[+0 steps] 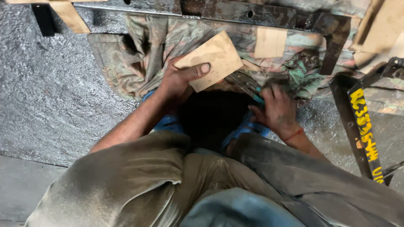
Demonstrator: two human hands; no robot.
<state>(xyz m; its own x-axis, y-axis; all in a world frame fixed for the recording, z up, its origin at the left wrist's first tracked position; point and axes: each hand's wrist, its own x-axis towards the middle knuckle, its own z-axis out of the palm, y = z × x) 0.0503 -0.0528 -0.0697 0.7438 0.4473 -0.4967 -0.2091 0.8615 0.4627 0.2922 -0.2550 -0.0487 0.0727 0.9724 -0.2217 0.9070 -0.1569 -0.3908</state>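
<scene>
Item: flat tan board [213, 59], roughly rectangular, probably thin wood or stiff card (material not certain). It was held in the left hand [179, 80], thumb pressed across its lower face, remaining fingers hidden behind it. Its long axis ran diagonally, from the low end at the thumb up toward the dark metal frame rail [235, 12] along the far edge of the floor. The board lay forward of both hands and clearly nearer the left, which already gripped it; the right stood just beside its lower right corner, not touching it.

Item: right hand [275, 110], red thread at the wrist, fingers curled down onto the crumpled patterned cloth [143, 59], beside a slim metal tool with a teal grip [248, 86]. Whether the fingers closed on that tool or merely rested on the cloth could not be told.

Item: cloth, spread over the grey, glittering floor [46, 96] toward its far edge, under both hands.

Item: black metal bar with yellow painted marks [362, 126], leaning at the floor's right edge, well apart from the left hand.

Hidden or unclear: the dark hollow between the knees (nothing legible there); the tool's working end, lost among cloth folds; the pale pieces at the far edge, cut off by the frame.
</scene>
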